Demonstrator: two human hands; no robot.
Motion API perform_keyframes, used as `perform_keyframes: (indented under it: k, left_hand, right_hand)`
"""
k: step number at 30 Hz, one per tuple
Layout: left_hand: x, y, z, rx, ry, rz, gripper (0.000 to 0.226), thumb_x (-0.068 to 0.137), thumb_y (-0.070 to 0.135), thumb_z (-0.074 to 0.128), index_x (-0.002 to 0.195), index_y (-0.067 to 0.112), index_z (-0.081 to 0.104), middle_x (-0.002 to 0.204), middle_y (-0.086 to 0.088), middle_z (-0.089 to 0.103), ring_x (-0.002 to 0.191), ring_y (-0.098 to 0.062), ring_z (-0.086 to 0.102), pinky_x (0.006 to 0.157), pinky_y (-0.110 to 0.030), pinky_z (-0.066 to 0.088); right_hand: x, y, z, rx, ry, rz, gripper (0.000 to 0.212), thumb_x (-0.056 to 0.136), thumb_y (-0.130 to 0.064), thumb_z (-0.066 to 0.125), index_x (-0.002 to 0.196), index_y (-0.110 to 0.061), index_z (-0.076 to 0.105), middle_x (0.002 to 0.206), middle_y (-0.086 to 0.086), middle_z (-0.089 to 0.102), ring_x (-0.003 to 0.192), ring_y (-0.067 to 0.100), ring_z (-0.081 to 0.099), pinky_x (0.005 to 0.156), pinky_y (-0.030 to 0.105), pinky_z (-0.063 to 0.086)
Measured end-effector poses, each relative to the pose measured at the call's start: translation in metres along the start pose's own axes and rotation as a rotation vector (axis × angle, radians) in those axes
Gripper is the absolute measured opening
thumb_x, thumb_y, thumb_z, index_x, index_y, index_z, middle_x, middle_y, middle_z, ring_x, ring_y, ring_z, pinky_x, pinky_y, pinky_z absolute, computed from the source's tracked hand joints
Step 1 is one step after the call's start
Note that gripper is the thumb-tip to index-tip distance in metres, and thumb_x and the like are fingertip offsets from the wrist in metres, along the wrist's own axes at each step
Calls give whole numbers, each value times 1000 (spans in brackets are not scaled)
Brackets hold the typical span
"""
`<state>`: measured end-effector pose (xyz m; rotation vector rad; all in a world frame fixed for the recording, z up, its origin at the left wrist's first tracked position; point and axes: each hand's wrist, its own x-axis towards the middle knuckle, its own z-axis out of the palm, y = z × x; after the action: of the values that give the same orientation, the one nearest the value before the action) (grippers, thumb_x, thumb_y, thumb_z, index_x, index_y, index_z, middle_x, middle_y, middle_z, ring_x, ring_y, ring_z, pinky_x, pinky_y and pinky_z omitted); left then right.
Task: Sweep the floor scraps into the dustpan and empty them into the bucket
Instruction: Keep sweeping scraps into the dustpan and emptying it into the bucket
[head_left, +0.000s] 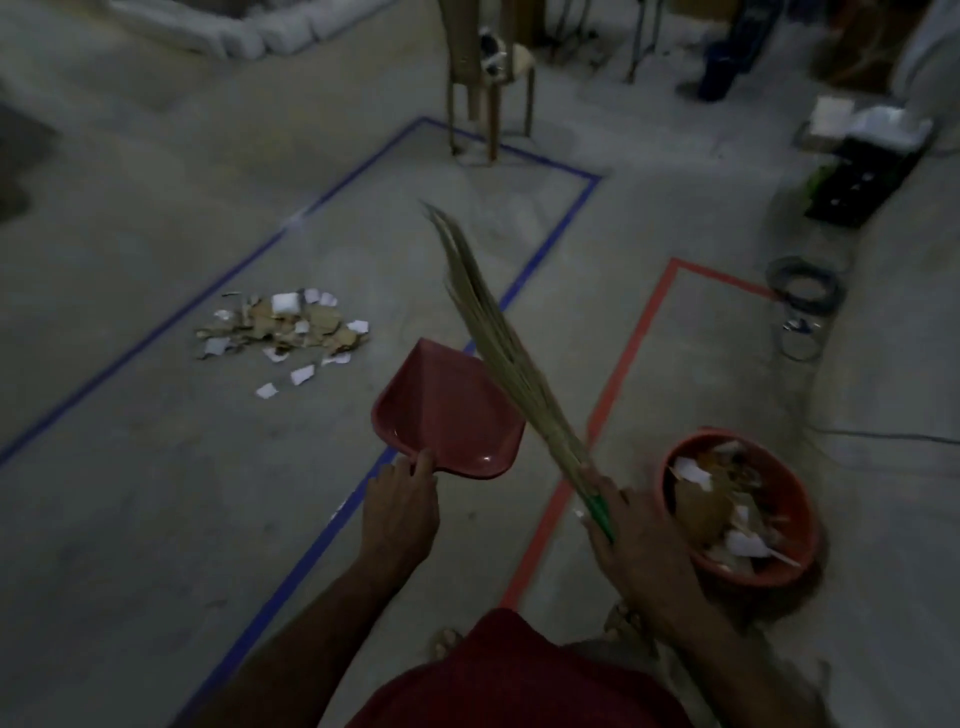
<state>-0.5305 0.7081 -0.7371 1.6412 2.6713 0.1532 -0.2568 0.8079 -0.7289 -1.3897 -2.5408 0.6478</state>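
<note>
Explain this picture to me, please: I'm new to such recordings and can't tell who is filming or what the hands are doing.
There is no machine here. A person wears a camera on the head, looking down at their own two hands. The left hand holds a red dustpan, which looks empty. The right hand grips a grass broom by its green handle, bristles raised off the floor. A pile of paper and cardboard scraps lies on the concrete floor inside a rectangle of blue tape. To the right, inside an area marked with red tape, stands a red bucket that already holds some scraps.
</note>
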Motion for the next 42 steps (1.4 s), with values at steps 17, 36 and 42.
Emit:
perform_keyframes:
  k: [17,36,42]
  left_hand:
    - [-2,-239,4,36,39,-598,20,78,12,75,91,10,61,68,-9,58,56,-29,56,55,-32,31]
    - [186,-435,16,56,-116,-909,19,85,13,68,100,6,58,75,-17,58,60,-36,58,52,-38,40]
    - [222,-514,55,-22,-207,-1082,17,83,7,69,96,5,59,73,-20,59,58,-37,58,52,-34,32]
  right_hand:
    - [190,-191,104,-165,-280,-322,65,95,-40,59,153,-32,31,89,-2,48,55,15,49,42,27,39]
    - [506,-368,223,-274,-668,-416,58,99,-37,47,150,-40,19,106,3,48,77,19,57,66,38,56]
    - [567,-419,307,-360,-862,-449,62,100,-28,43,154,-36,14,124,11,46,94,30,60,74,39,51]
